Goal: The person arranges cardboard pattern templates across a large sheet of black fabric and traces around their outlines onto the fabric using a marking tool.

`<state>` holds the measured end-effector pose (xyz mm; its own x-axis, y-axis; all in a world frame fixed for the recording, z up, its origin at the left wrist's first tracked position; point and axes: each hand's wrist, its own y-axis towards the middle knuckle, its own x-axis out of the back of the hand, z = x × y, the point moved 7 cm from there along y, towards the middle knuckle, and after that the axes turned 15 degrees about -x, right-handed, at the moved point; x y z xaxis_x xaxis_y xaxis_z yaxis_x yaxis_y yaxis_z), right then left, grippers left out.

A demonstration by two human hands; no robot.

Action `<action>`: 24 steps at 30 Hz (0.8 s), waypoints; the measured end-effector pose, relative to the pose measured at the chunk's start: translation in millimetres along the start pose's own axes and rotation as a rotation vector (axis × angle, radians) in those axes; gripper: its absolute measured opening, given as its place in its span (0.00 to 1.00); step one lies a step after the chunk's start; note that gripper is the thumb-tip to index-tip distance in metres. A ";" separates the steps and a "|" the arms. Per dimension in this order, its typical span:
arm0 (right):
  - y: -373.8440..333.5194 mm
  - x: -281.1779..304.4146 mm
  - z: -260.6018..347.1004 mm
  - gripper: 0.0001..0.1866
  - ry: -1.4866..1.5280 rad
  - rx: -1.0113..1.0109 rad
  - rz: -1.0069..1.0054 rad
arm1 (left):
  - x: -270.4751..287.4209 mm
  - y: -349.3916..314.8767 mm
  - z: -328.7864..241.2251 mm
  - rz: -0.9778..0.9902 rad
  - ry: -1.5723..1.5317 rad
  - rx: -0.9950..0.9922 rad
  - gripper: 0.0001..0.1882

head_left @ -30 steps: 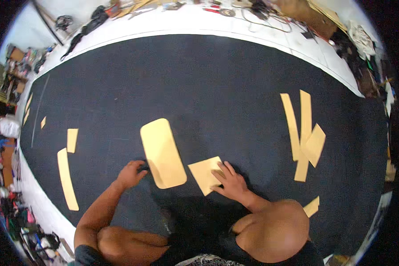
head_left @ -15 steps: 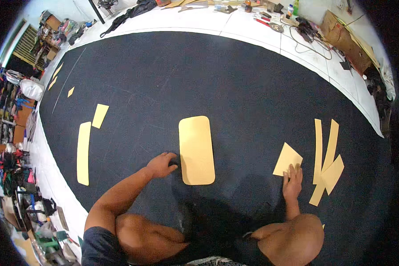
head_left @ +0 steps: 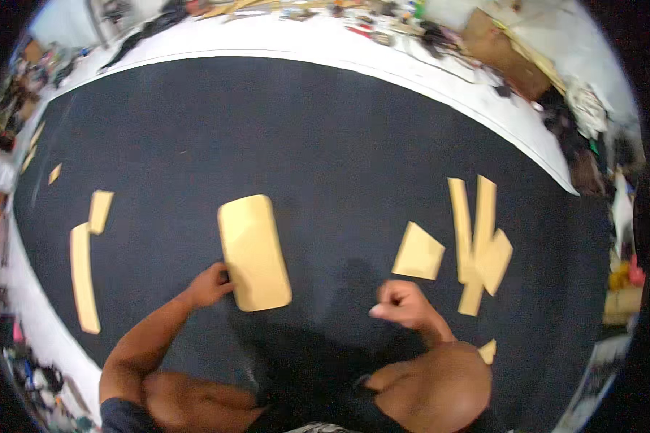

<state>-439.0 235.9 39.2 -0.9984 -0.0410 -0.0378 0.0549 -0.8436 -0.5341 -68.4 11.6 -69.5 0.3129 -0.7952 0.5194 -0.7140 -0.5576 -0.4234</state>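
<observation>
A large yellow card panel with rounded corners [head_left: 256, 249] lies on the black sheet [head_left: 325, 130] in front of me. My left hand [head_left: 211, 284] is at its left edge, fingers curled together; a dark spot shows between them, too small to name. To the right, my right hand [head_left: 406, 303] is above the sheet, blurred, with its fingers curled in. Whatever it may hold is hidden. Just beyond it lies a four-sided yellow card piece [head_left: 419, 252], apart from the hand.
At the right, long yellow strips [head_left: 461, 227] overlap another card piece [head_left: 497, 263]. A curved strip [head_left: 84, 281] and a short piece [head_left: 101, 209] lie at the left. Beyond the sheet, tools and scraps sit on the white floor [head_left: 267, 40] near a brown board [head_left: 502, 54].
My right hand has let go of the four-sided card piece and moved left, its fingers now curled. The whole view has swung right; my left hand stays beside the rounded panel.
</observation>
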 end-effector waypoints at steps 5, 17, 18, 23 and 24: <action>-68.5 -83.7 172.7 0.18 -0.268 0.319 0.786 | 14.7 -11.7 26.1 0.059 0.131 0.067 0.30; -97.6 -122.8 207.5 0.27 0.095 0.661 0.957 | 6.4 28.9 34.1 -0.116 0.039 0.143 0.32; -98.4 -124.1 207.2 0.27 0.060 0.649 0.974 | 6.8 25.9 31.6 -0.128 0.090 0.141 0.31; -88.9 -129.8 200.6 0.27 0.024 0.658 1.042 | 16.1 17.5 28.1 -0.172 -0.006 0.220 0.30; -86.3 -130.5 198.7 0.26 0.047 0.661 1.003 | 19.7 18.6 27.1 -0.197 0.089 0.221 0.29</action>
<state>-315.5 207.6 258.0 -0.5122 -0.8284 -0.2268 0.7778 -0.5594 0.2865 -58.6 -20.9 -87.4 0.3689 -0.6478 0.6665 -0.4884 -0.7452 -0.4540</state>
